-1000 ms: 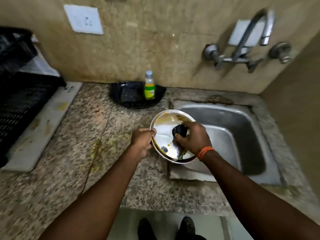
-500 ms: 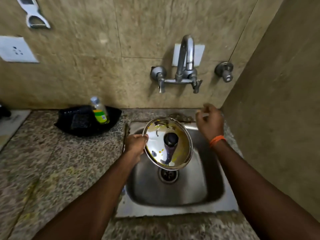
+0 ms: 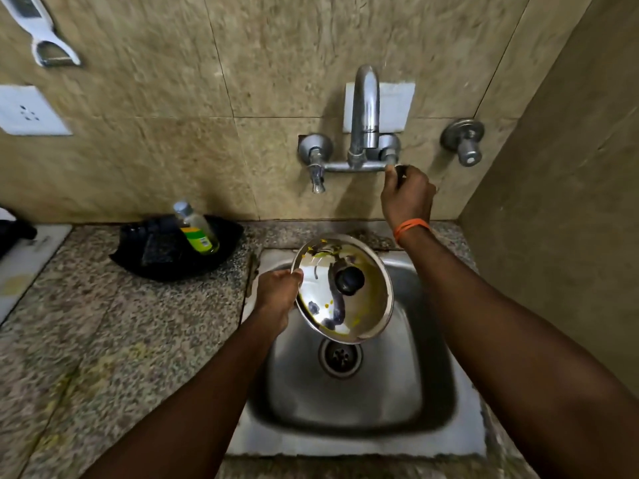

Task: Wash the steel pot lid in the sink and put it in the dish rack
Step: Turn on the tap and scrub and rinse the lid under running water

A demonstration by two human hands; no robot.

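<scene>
Both hands are busy and far apart. The left hand (image 3: 276, 292) pinches the left rim of the round shiny steel pot lid (image 3: 342, 288) with the black knob, holding it tilted in the air above the square steel sink (image 3: 345, 392). Yellow and dark food spots are on the lid. The right hand (image 3: 408, 198), with an orange band on the wrist, reaches up and is closed around the right knob of the silver wall tap (image 3: 363, 133). The speckled stone desk (image 3: 103, 340) runs along the left of the sink. A black tray (image 3: 166, 250) sits on it by the tan tiled wall (image 3: 173, 150), with a small bottle with a green and yellow label (image 3: 197, 229) leaning in it. A white peeler (image 3: 45, 39) hangs on the wall.
</scene>
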